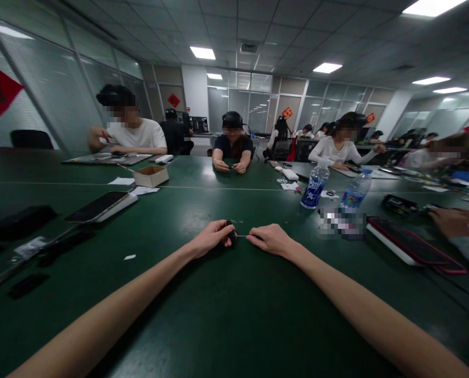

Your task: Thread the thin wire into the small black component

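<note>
Fingers [223, 230] of left hand [209, 239] closed on small dark object [231, 234]; right fingers [253, 237] pinched thin pale wire [242, 235] over green bench [234, 336]; wire seemed light, springy, best held near end.

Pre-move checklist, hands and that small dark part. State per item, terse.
1. Left hand grips small dark object: ok.
2. Thin pale strand spans from the object toward right hand: ok.
3. Right hand pinching the strand: cannot tell, too small.
4. Object's type: cannot tell, fingers cover it.
5. Plastic water bottles apart from both hands: ok.
6. Co-worker's hand apart from the person's hands: ok.
</note>
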`<control>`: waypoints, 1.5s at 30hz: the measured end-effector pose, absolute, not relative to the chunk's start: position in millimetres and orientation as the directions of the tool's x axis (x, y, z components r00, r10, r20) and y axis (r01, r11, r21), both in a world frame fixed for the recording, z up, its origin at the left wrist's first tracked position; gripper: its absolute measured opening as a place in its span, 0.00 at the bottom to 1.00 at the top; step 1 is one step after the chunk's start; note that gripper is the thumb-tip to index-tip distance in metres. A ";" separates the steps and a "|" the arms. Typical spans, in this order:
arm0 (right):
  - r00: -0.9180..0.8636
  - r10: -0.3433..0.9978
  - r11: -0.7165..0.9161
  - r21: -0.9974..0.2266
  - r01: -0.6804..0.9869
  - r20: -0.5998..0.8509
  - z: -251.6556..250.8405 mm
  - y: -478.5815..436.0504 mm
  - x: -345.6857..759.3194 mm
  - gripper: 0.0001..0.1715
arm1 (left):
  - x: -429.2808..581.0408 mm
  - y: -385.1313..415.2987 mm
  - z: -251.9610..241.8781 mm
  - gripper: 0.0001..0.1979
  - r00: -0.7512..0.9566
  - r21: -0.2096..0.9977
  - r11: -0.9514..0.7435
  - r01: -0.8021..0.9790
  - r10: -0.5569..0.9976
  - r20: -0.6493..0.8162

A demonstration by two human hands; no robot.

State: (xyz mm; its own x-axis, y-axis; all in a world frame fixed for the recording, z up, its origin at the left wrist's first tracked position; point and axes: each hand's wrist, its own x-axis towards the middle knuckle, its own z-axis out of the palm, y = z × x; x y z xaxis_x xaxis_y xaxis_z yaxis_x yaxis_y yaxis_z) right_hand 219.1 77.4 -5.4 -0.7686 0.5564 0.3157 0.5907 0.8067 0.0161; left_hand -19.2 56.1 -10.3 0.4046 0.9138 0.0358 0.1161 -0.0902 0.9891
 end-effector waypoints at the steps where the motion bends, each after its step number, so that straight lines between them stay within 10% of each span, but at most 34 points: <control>1: -0.770 0.558 0.805 0.022 0.592 0.311 -5.0 77.2 219.2 0.21 | -19.1 55.6 -9.7 0.19 0.407 0.988 -0.090 0.125 0.913 0.032; 14: -0.432 0.758 0.606 -0.285 0.743 0.489 -11.5 87.3 222.8 0.24 | -15.1 49.7 -2.9 0.19 0.479 0.959 -0.148 0.241 0.878 0.015; 25: -0.741 0.571 0.800 -0.039 0.598 0.354 -8.2 79.6 218.8 0.20 | -17.6 57.7 -14.9 0.18 0.367 0.992 -0.096 0.076 0.928 0.062; 45: -0.682 0.644 0.740 -0.057 0.670 0.347 -6.9 78.9 218.5 0.21 | -14.2 52.5 -8.6 0.18 0.420 0.968 -0.150 0.199 0.906 0.054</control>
State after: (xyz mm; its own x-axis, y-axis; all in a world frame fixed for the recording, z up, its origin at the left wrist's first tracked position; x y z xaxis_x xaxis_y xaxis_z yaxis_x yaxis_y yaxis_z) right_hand 218.5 78.9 -6.9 -0.6816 0.6443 0.3469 0.6702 0.7399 -0.0573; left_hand -14.2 52.5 -8.6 0.4198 0.9060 0.0540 0.1990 -0.1500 0.9685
